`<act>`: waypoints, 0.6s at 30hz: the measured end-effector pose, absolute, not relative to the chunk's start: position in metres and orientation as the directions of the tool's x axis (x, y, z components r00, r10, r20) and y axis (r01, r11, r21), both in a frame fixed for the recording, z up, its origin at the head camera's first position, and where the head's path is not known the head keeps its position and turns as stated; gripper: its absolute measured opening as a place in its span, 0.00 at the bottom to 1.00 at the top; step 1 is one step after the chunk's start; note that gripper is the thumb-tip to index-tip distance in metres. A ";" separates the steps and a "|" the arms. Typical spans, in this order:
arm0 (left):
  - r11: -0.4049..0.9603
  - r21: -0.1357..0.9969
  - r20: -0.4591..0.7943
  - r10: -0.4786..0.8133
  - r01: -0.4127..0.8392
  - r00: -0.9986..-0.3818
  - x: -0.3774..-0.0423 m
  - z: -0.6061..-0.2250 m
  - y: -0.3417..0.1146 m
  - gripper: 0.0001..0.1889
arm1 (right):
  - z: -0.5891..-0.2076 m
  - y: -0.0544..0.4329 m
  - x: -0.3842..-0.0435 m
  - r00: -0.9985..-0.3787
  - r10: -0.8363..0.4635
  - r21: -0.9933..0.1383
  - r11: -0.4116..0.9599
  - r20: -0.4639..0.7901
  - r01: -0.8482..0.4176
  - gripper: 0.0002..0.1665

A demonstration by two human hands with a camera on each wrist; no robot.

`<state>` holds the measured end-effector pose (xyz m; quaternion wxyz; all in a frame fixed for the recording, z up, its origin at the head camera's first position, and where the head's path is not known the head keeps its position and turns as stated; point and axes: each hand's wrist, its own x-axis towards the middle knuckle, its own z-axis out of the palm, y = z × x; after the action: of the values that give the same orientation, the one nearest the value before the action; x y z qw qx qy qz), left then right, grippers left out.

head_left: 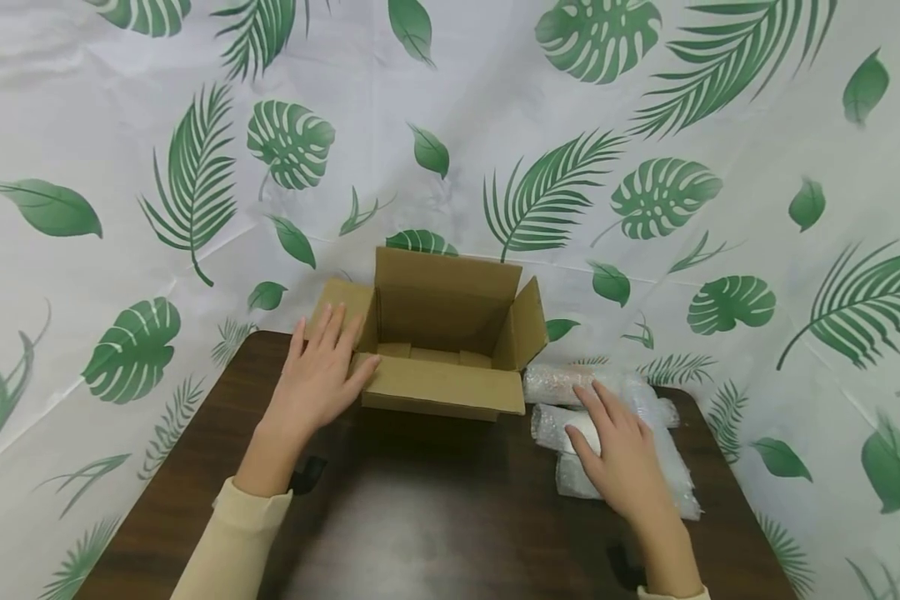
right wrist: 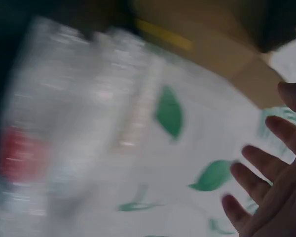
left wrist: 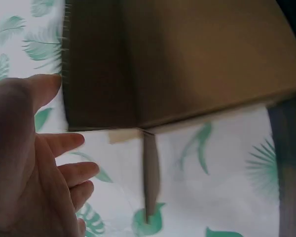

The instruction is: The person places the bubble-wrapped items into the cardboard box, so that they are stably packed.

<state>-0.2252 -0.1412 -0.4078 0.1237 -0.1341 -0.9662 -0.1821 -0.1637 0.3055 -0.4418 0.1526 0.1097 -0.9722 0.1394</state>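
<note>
An open cardboard box (head_left: 442, 387) stands at the back of the table with its flaps spread and its inside showing. At its left corner is my left hand (head_left: 321, 367), fingers extended over the left flap (head_left: 341, 304); in the left wrist view the thumb lies by the box edge (left wrist: 103, 64). My right hand (head_left: 622, 450) hovers over or touches several bubble-wrapped bundles (head_left: 558, 383) right of the box; contact is hard to tell. Its fingers are spread and hold nothing. Blurred in the right wrist view, one wrapped bundle (right wrist: 24, 155) shows something red inside.
The dark wooden table (head_left: 405, 517) has its back edge close to a white leaf-printed cloth (head_left: 450, 125), which also hangs along both sides. Small black objects lie near the left wrist (head_left: 307, 475) and beside the right forearm (head_left: 625, 567).
</note>
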 end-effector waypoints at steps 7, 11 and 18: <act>0.899 0.350 0.202 0.204 0.265 -0.958 -0.239 -0.429 -0.144 0.49 | -0.492 0.334 -0.152 -0.960 -0.163 -0.285 0.931 0.229 -0.227 0.30; 0.882 0.386 0.183 0.213 0.269 -0.960 -0.246 -0.440 -0.143 0.50 | -0.517 0.349 -0.148 -0.964 -0.145 -0.263 0.943 0.221 -0.202 0.29; 0.811 0.518 0.172 0.211 0.270 -0.962 -0.259 -0.461 -0.143 0.50 | -0.543 0.362 -0.141 -0.993 -0.070 -0.245 0.965 0.091 -0.091 0.35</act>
<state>-0.2592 -0.1433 -0.4615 0.0532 -0.1266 -0.9502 -0.2798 -0.1405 0.3621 -0.5428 0.0408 0.0407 -0.9904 0.1256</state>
